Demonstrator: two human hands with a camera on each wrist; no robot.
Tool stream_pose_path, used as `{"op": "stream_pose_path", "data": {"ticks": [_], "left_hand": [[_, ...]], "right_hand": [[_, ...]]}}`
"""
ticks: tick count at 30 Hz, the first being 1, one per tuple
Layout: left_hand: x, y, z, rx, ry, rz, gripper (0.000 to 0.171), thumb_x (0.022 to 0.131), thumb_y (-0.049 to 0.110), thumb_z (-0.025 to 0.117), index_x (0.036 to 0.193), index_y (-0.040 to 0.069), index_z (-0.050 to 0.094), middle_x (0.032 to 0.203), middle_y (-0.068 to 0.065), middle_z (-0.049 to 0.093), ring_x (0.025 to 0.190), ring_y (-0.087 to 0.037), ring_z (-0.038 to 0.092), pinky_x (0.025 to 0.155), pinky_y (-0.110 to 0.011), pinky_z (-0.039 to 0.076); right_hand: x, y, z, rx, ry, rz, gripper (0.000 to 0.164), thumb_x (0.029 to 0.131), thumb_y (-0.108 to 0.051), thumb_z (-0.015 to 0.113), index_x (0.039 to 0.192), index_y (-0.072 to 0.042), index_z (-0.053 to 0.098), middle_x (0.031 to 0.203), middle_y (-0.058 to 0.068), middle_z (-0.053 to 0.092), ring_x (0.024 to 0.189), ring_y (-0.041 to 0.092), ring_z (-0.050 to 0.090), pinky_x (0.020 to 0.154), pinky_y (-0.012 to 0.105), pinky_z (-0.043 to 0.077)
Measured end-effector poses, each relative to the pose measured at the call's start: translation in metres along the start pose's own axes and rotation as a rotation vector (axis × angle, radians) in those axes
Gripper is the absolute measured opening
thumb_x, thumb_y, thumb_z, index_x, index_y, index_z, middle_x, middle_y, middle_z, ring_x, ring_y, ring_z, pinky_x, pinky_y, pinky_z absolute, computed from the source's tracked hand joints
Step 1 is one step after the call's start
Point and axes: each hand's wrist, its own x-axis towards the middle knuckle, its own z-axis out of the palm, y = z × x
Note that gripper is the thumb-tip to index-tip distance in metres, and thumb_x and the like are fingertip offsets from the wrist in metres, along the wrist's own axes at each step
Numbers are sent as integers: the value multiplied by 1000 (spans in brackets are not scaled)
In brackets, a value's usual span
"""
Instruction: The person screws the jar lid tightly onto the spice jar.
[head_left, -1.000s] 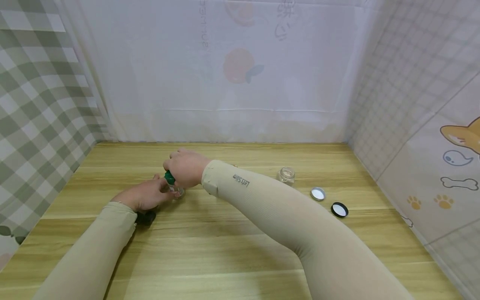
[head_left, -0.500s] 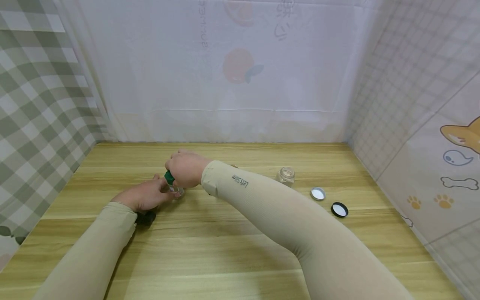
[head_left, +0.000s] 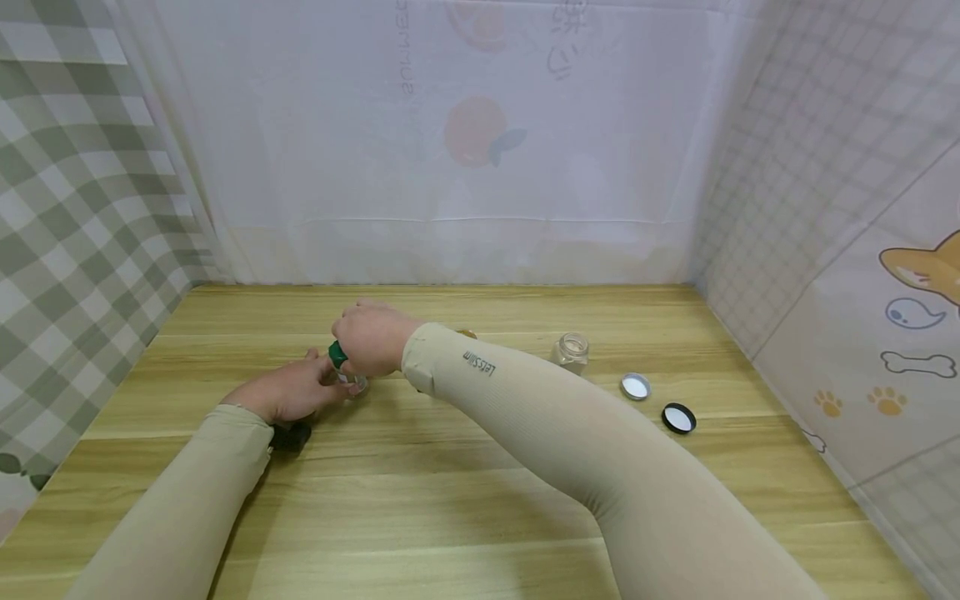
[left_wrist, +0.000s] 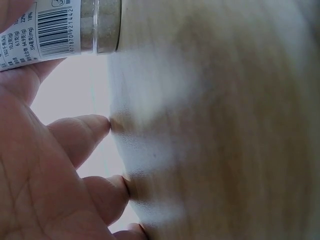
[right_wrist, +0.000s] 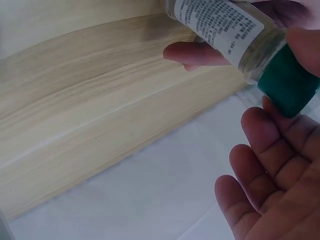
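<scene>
A clear seasoning bottle (right_wrist: pixel 217 27) with a white printed label and a green cap (right_wrist: pixel 290 82) stands on the wooden table, left of the middle. My left hand (head_left: pixel 288 389) holds its body low down between thumb and finger. Its other fingertips touch the table in the left wrist view, beside the label with a barcode (left_wrist: pixel 59 29). My right hand (head_left: pixel 375 337) pinches the green cap from above, with its remaining fingers loosely bent beside it. In the head view the hands hide much of the bottle. Tan-coloured contents show through its wall.
A small open glass jar (head_left: pixel 572 352) stands right of the right sleeve. Beyond it lie a silver-rimmed lid (head_left: pixel 635 387) and a black-rimmed lid (head_left: pixel 678 418). A brownish thing (head_left: pixel 467 333) is mostly hidden behind that sleeve. Something black (head_left: pixel 291 437) sits by the left wrist.
Both hands stay at the bottle. The right hand has shifted very slightly rightward at the cap, and a little more of the brownish thing shows behind the sleeve.
</scene>
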Motion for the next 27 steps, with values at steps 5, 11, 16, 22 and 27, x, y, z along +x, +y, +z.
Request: {"op": "stream_pose_path", "data": {"ticks": [5, 11, 16, 22, 27], "left_hand": [[1, 0, 0, -6, -1, 3, 80, 105, 65, 50, 169, 24, 26, 171, -32, 14, 156, -60, -2, 115, -79, 28], [3, 0, 1, 5, -2, -2, 83, 103, 69, 49, 169, 23, 27, 173, -27, 15, 157, -59, -5, 116, -79, 25], [3, -1, 0, 11, 3, 3, 81, 104, 68, 48, 168, 22, 30, 172, -30, 14, 157, -60, -4, 116, -79, 26], [2, -1, 0, 12, 4, 2, 82, 104, 68, 48, 169, 22, 26, 171, -34, 11, 156, -61, -1, 115, -79, 29], [2, -1, 1, 15, 3, 1, 81, 104, 68, 48, 169, 24, 27, 171, -33, 16, 156, -61, -3, 115, -79, 28]], "right_hand": [[-2, 1, 2, 16, 5, 9, 46, 106, -54, 57, 135, -18, 63, 122, -7, 65, 106, 11, 54, 102, 28, 39], [-3, 2, 0, 51, 8, 17, 49, 104, -49, 64, 142, -18, 59, 128, -6, 63, 114, 11, 53, 106, 27, 40], [-4, 1, 0, 18, 8, 1, 44, 106, -45, 62, 142, -19, 60, 130, -5, 65, 118, 12, 55, 107, 28, 40], [-4, 1, 0, 40, 1, 23, 45, 107, -47, 60, 141, -18, 61, 127, -5, 64, 114, 12, 54, 104, 28, 43], [-3, 2, 2, 30, -3, 20, 45, 107, -50, 58, 137, -17, 62, 123, -7, 64, 108, 11, 52, 101, 27, 42]]}}
